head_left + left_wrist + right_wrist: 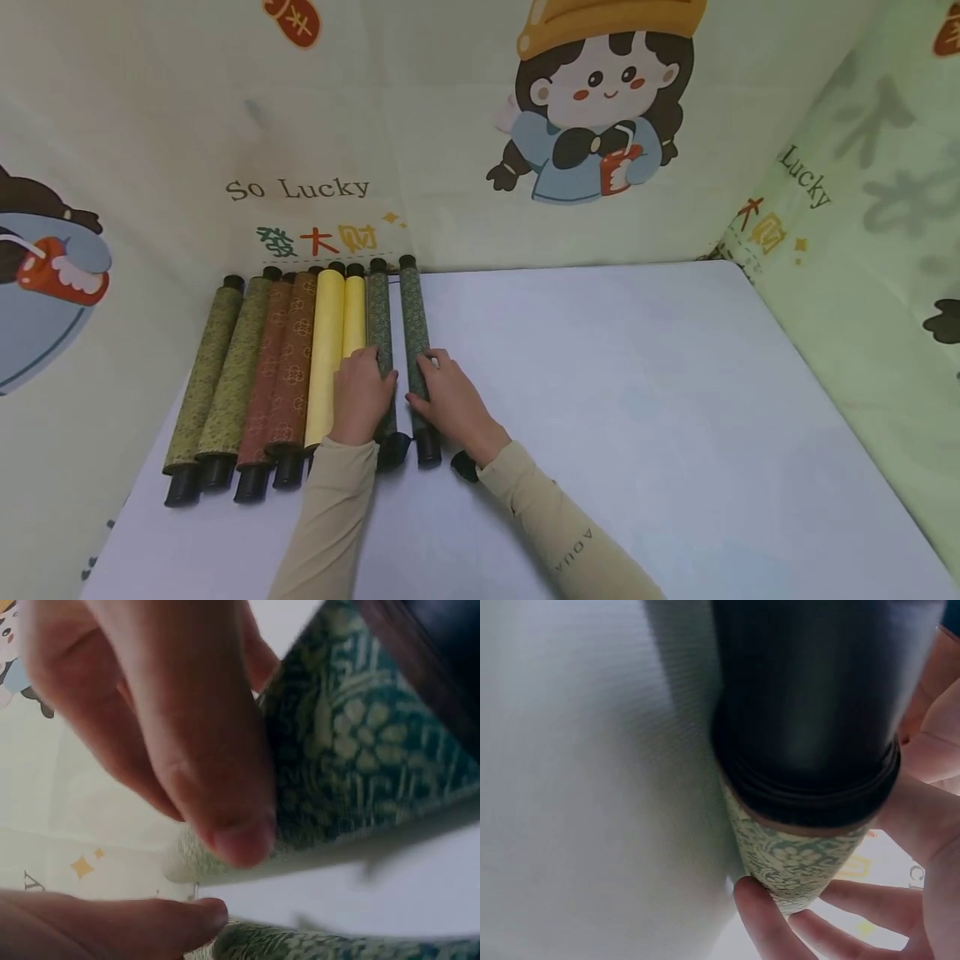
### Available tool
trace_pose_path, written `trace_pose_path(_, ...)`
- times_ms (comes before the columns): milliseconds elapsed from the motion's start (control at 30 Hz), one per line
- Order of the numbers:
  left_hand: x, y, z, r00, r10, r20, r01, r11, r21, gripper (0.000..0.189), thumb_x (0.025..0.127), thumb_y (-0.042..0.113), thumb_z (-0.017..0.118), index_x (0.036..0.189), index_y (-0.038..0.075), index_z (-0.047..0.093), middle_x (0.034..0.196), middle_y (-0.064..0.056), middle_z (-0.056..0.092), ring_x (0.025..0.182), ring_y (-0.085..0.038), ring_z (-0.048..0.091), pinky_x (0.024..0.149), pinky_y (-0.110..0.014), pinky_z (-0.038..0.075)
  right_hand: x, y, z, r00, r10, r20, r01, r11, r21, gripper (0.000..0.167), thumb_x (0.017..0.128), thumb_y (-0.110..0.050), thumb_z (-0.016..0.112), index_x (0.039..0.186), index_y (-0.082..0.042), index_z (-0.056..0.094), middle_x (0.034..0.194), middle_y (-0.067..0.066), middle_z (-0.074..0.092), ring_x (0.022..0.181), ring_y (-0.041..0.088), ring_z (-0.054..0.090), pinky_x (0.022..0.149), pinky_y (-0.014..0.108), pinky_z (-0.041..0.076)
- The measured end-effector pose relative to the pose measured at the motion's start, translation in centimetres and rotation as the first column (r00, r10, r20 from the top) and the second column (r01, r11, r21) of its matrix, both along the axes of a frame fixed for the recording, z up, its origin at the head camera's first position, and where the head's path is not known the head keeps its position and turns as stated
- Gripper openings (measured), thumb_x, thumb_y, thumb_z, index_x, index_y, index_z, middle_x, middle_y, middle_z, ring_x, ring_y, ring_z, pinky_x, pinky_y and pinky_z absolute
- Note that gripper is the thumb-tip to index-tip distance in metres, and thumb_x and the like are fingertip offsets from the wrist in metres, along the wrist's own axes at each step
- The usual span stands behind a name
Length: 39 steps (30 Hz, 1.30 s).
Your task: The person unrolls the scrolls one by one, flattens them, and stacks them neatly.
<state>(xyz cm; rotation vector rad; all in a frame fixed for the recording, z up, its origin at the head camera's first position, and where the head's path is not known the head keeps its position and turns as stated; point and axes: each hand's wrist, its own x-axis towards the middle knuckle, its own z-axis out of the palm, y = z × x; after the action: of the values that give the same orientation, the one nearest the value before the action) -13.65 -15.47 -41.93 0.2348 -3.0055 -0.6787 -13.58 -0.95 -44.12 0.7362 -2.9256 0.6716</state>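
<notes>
Two dark green patterned scrolls with black end knobs lie side by side on the table, a narrow gap between them. My left hand (363,398) grips the left green scroll (380,317) near its lower half. Around the right green scroll (415,321), the fingers and thumb of my right hand (453,404) are curled. The right wrist view shows this scroll's large black knob (806,697) and fingers (769,922) at its patterned cloth (799,855). Flowers show on green patterned cloth (360,742) in the left wrist view, partly covered by fingers (202,735).
Left of the hands lie two yellow scrolls (326,350), two reddish-brown scrolls (292,358) and two olive-green scrolls (236,367), packed in a row. The white table (637,400) stretches to the right. Printed cloth (450,167) hangs behind and at both sides.
</notes>
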Motion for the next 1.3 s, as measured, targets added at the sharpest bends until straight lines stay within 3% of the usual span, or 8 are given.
trace_pose_path(300,0.1,0.2,0.0,0.998,-0.022,0.060,0.019,0.998,0.055,0.064,0.093,0.020,0.068,0.142,-0.012,0.043,0.132,-0.035,0.054,0.115,-0.052,0.056,0.094,-0.058,0.048,-0.6,-0.1,0.3,0.999,0.006,0.041,-0.004,0.998,-0.061,0.060,0.091,-0.032,0.073,0.139,-0.002,0.054,0.134,0.020,0.054,0.108,0.026,0.066,0.091,0.032,0.054)
trace_pose_path(467,0.0,0.2,-0.1,0.998,-0.011,0.060,0.008,0.998,0.058,0.064,0.093,0.022,0.069,0.143,-0.010,0.044,0.134,-0.034,0.054,0.115,-0.052,0.057,0.093,-0.058,0.048,-0.6,-0.2,0.4,0.998,-0.007,0.058,0.011,0.998,-0.064,0.061,0.090,-0.032,0.074,0.139,-0.002,0.054,0.133,0.021,0.055,0.107,0.027,0.066,0.089,0.033,0.055)
trace_pose_path(767,0.1,0.3,-0.2,0.999,-0.004,0.039,0.002,0.998,0.064,0.064,0.091,0.021,0.070,0.141,-0.010,0.045,0.131,-0.033,0.057,0.111,-0.051,0.059,0.091,-0.059,0.049,-0.3,-0.3,0.7,0.984,-0.040,0.173,0.062,0.990,-0.123,0.064,0.091,-0.030,0.074,0.142,-0.001,0.050,0.128,0.020,0.060,0.109,0.029,0.065,0.089,0.036,0.055)
trace_pose_path(967,0.4,0.2,-0.7,1.000,0.018,0.003,-0.019,0.988,0.155,0.066,0.087,0.021,0.075,0.140,-0.008,0.049,0.118,-0.031,0.065,0.100,-0.044,0.066,0.079,-0.055,0.053,-0.4,0.2,0.5,0.961,-0.033,0.273,0.085,0.979,-0.184,0.072,0.091,-0.028,0.073,0.147,0.003,0.040,0.129,0.022,0.059,0.112,0.031,0.062,0.092,0.040,0.053)
trace_pose_path(1067,0.3,0.1,-0.9,0.999,0.036,-0.037,-0.029,0.980,0.197,0.065,0.084,0.020,0.077,0.138,-0.007,0.052,0.109,-0.029,0.069,0.093,-0.041,0.069,0.072,-0.052,0.054,-0.6,0.5,0.5,0.958,-0.016,0.285,0.083,0.971,-0.224,0.073,0.091,-0.026,0.073,0.148,0.003,0.039,0.132,0.023,0.058,0.114,0.032,0.061,0.093,0.042,0.053)
trace_pose_path(1300,0.6,0.4,-0.4,0.997,0.051,-0.052,-0.037,0.967,0.253,0.065,0.084,0.021,0.077,0.138,-0.006,0.053,0.110,-0.028,0.069,0.091,-0.039,0.069,0.072,-0.052,0.054,-0.5,0.9,0.6,0.948,0.005,0.319,0.103,0.942,-0.320,0.072,0.091,-0.022,0.073,0.149,0.002,0.038,0.136,0.024,0.054,0.121,0.033,0.058,0.099,0.044,0.050)
